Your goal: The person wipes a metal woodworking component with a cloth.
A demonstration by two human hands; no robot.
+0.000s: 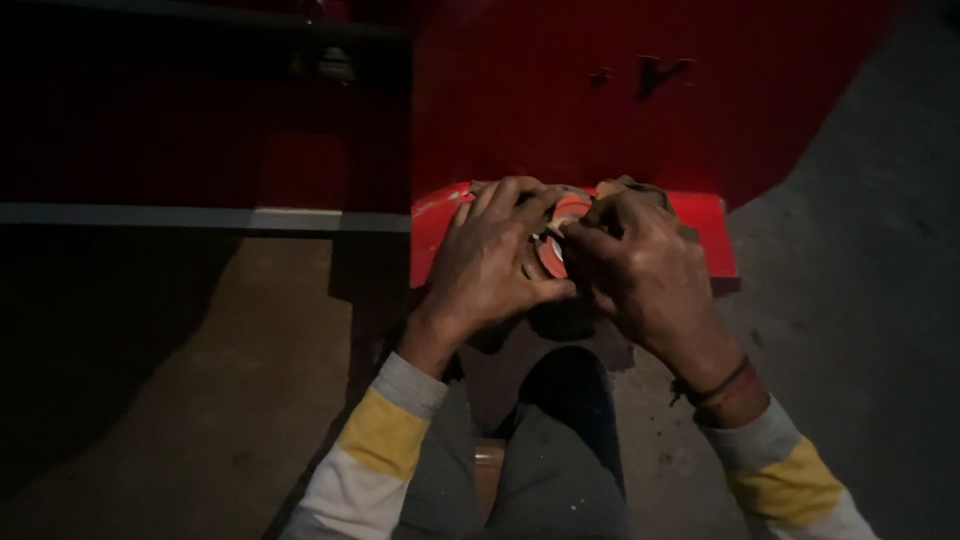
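Observation:
Both hands press together over a small round part [562,232], pale with a reddish rim, which sits on a red metal ledge [710,225]. My left hand [495,262] curls around its left side with the fingers bent over the top. Gripping it from the right, my right hand [640,268] has its fingertips pinched on the rim. Most of the part is hidden under the fingers. A thread band circles my right wrist.
The ledge juts from a tall red metal body [620,100] in dim light. A pale horizontal bar [200,217] runs off to the left. Grey concrete floor [860,330] lies around, and my knees in grey trousers [540,470] are below the hands.

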